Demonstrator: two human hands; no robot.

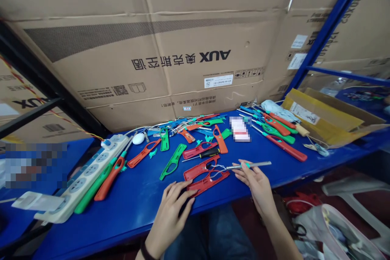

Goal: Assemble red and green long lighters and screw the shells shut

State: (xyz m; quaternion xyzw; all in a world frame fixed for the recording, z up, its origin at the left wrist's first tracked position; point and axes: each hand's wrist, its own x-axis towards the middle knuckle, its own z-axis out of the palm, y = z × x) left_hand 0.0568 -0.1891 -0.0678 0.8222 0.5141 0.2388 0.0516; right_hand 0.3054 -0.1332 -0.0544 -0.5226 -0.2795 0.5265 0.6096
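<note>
In the head view my right hand point(258, 185) pinches a slim metal lighter tube point(262, 164) with a teal collar, held just above the table. Thin wires lead from its left end towards two red lighter casing halves point(199, 169). My left hand point(174, 203) has its fingertips and thumb at the left end of the nearer red casing half point(210, 183), gripping it against the table. A small black part point(209, 166) sits by the farther half. Just behind lies a screwdriver point(209, 152) with a black and yellow handle.
Loose green casing point(173, 161) and orange casing point(219, 140) pieces lie behind. A white power strip point(88, 170) with two lighters against it runs along the left. Whole lighters point(283, 146) and an open yellow carton point(319, 113) are at right. Cardboard point(183, 40) walls the back.
</note>
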